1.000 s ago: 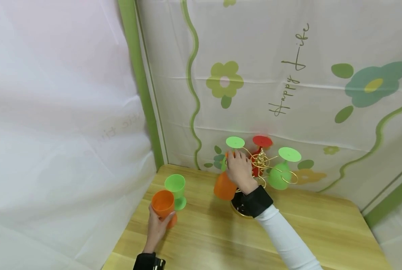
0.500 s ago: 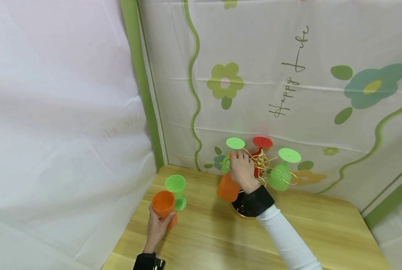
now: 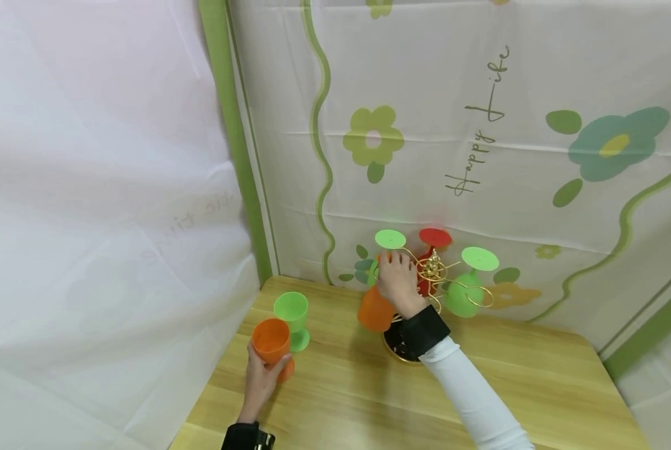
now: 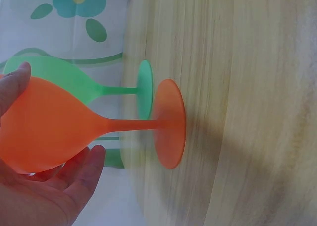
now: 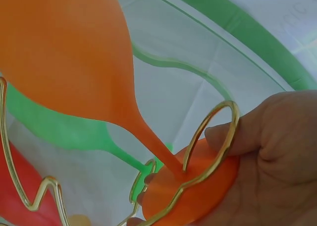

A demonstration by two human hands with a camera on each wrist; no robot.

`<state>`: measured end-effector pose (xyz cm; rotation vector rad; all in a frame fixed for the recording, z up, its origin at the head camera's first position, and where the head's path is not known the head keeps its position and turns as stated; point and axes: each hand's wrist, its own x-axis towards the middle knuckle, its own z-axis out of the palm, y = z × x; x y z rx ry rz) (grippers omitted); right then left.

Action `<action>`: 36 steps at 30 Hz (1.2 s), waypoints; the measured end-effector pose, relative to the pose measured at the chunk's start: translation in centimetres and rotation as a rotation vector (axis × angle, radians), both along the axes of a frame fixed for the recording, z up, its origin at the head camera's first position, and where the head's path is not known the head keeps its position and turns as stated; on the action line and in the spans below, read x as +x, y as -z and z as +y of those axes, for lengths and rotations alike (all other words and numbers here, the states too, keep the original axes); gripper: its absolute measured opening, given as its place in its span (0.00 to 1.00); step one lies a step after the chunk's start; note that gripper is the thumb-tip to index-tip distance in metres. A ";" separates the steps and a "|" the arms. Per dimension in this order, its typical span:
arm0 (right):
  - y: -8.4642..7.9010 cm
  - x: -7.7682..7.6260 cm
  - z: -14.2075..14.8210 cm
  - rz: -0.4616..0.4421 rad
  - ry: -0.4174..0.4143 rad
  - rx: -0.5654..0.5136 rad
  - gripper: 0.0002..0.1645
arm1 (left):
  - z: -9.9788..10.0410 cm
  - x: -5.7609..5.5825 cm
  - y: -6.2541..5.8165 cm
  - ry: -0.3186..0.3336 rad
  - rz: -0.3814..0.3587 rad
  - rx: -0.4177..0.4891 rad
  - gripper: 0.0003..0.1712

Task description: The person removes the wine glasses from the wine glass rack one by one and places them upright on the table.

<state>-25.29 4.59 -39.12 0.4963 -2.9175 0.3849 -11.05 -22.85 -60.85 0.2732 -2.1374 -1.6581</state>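
Observation:
Curled round the bowl of an upright orange goblet (image 3: 271,340), my left hand (image 3: 259,381) holds it at the left of the table. A green goblet (image 3: 292,312) stands just behind it. My right hand (image 3: 399,278) grips another orange goblet (image 5: 84,52) by its foot (image 5: 198,186), with the bowl hanging downward. In the right wrist view, the stem passes inside a gold wire loop (image 5: 233,132) of the rack (image 3: 433,269). Two green goblets (image 3: 466,294) and a red goblet (image 3: 435,237) hang upside down from that rack.
The rack's round dark base (image 3: 397,344) with a gold rim stands on the wooden table (image 3: 335,387). A printed cloth (image 3: 425,75) hangs behind the table, and a white cloth (image 3: 116,250) on the left. An unfilled wire loop (image 3: 484,297) juts out at the rack's right.
My right hand and its orange goblet have shifted slightly right and then back left beside the rack. The left hand keeps its hold in the same place.

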 end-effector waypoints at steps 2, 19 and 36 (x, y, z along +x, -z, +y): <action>0.1 0.0 -0.2 0.007 0.000 -0.008 0.29 | -0.1 0.0 0.1 -0.003 -0.010 0.008 0.49; 0.6 0.4 -0.9 0.238 0.004 -0.051 0.15 | -0.3 -0.2 0.1 -0.007 -0.058 0.010 0.50; 1.7 1.0 -1.7 0.457 -0.180 0.043 0.07 | 0.0 0.2 -0.3 0.012 -0.067 0.026 0.51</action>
